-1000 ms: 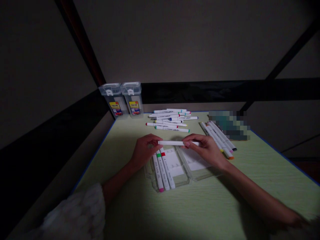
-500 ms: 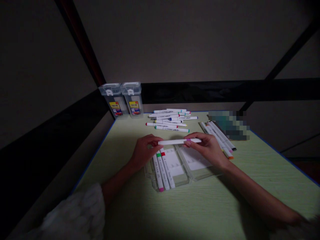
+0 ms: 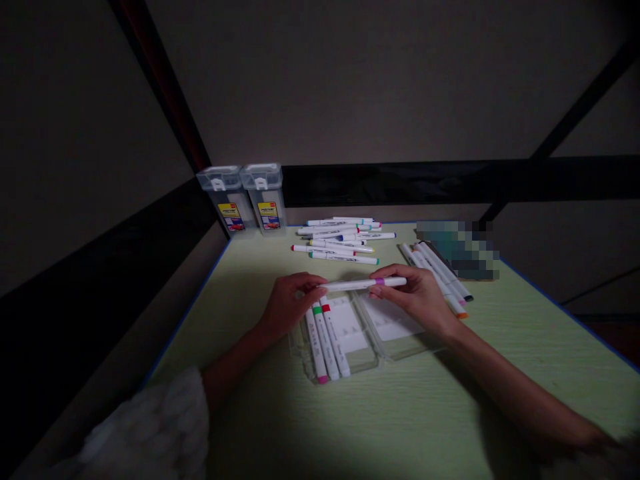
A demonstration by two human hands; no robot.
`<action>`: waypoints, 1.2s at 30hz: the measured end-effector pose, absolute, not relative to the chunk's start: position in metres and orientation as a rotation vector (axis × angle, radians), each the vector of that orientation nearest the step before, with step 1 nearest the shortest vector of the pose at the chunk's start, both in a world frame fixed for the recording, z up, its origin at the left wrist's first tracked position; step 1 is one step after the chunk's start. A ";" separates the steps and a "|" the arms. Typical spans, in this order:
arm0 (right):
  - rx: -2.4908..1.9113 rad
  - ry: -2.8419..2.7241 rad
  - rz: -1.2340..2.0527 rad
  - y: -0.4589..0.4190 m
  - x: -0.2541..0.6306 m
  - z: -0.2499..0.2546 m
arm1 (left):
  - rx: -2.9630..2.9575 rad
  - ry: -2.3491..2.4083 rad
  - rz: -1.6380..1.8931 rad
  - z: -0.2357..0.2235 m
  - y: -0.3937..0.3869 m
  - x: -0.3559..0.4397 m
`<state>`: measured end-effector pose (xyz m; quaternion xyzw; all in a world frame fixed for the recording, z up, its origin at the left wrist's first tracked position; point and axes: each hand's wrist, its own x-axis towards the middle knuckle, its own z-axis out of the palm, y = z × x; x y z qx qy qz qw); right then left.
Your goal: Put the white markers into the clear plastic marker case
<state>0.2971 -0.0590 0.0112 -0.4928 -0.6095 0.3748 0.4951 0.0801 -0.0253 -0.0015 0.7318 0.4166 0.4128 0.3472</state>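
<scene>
A white marker (image 3: 347, 285) with a purple band is held level between both hands, above a clear plastic case. My left hand (image 3: 293, 300) pinches its left end, and my right hand (image 3: 413, 293) grips it near the purple band on the right. Below, the hinged clear case (image 3: 383, 357) lies open on the table with white paper inserts inside. Three white markers (image 3: 327, 343) rest side by side in its left half, one with a pink end, the others with green and red bands. Their upper ends are partly hidden by my left hand.
Several thin white markers (image 3: 340, 248) with coloured caps lie in a loose pile at the back. Several thicker markers (image 3: 440, 277) lie to the right, beside a blurred flat object (image 3: 457, 250). Two lidded plastic boxes (image 3: 267, 207) stand at the table's back left corner.
The marker has been turned slightly about its length, so more of its purple band and some print now show. Both hands stay in nearly the same place.
</scene>
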 end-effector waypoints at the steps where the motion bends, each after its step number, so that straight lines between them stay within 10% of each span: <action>1: -1.196 -1.469 0.913 -0.059 0.297 0.012 | 1.885 1.079 1.065 -0.002 -0.025 0.080; 36: -0.905 -1.145 1.189 -0.064 0.285 0.014 | 1.836 0.989 0.883 0.015 -0.044 0.089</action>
